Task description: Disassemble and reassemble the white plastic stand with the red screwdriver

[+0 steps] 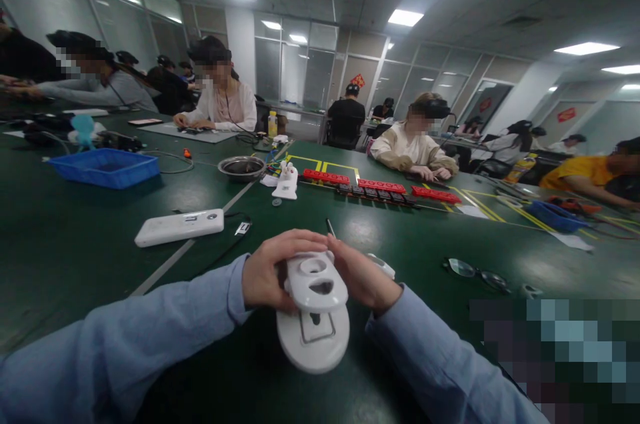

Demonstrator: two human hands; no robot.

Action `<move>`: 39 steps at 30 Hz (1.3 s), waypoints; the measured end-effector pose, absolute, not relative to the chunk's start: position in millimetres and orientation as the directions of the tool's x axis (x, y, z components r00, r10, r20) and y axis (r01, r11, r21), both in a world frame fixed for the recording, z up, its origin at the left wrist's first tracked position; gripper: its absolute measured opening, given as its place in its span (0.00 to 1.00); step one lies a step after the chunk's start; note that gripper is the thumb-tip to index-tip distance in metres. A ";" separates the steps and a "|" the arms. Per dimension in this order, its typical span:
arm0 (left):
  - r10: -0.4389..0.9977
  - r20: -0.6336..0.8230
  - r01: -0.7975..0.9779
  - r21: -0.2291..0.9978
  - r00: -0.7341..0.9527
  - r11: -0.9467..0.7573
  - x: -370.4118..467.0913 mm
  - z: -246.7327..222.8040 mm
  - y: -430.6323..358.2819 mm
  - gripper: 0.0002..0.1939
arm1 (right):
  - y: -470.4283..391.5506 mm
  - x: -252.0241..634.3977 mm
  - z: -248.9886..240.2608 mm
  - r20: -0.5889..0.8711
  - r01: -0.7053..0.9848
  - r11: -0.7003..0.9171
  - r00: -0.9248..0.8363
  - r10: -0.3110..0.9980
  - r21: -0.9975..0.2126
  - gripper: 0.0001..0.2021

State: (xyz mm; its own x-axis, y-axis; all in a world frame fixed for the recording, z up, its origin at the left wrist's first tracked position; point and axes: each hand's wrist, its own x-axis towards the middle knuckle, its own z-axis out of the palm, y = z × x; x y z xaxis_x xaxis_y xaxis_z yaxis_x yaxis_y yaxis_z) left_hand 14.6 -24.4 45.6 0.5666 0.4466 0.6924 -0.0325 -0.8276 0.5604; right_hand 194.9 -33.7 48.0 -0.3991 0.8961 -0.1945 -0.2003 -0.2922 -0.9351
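A glossy white plastic housing (320,341) is between my hands. It has an oval base with a keyhole-shaped slot and a raised upper part with a round ring and a dark opening. My left hand (273,267) wraps around its left side, thumb low and fingers over the top. Against its right side lies my right hand (365,277), with the fingertips meeting the left ones at the far end and partly hidden. Just beyond my right hand, another white part (383,266) shows in part. A thin dark rod with a pale shaft (331,229) sticks up behind the fingertips.
On the green table (240,371) lie a white oblong device (180,228), a metal bowl (242,166), a blue tray (105,168), a white figure-like part (287,183), red racks (381,185) and eyeglasses (475,273). Other people sit working across the table.
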 end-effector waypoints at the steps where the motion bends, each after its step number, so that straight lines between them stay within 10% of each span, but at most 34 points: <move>1: 0.458 0.680 -0.029 0.575 0.572 -0.818 15.2 49.9 -23.1 0.34 | -35.8 191.4 49.6 -0.209 -0.278 -0.359 -0.451 0.868 -0.891 0.15; 9: 0.941 0.301 -0.315 0.918 0.156 -0.242 34.6 52.7 -24.1 0.41 | -15.2 204.0 62.7 -0.219 -0.369 -0.254 -0.134 0.967 -0.894 0.07; 14: 0.824 -0.389 -0.656 0.501 0.411 0.564 66.6 56.0 -33.6 0.40 | 7.4 218.0 65.5 0.002 -0.275 0.034 0.112 0.994 -0.961 0.09; 24: 0.891 -0.358 -0.835 0.367 0.280 0.410 97.9 31.3 12.4 0.15 | 21.6 204.8 50.7 0.425 0.120 0.409 0.192 0.884 -0.905 0.16; 39: 0.846 -0.458 -0.702 0.506 0.274 0.501 77.4 15.6 14.8 0.13 | 18.9 221.8 71.3 0.378 -0.029 0.421 0.388 0.841 -0.907 0.19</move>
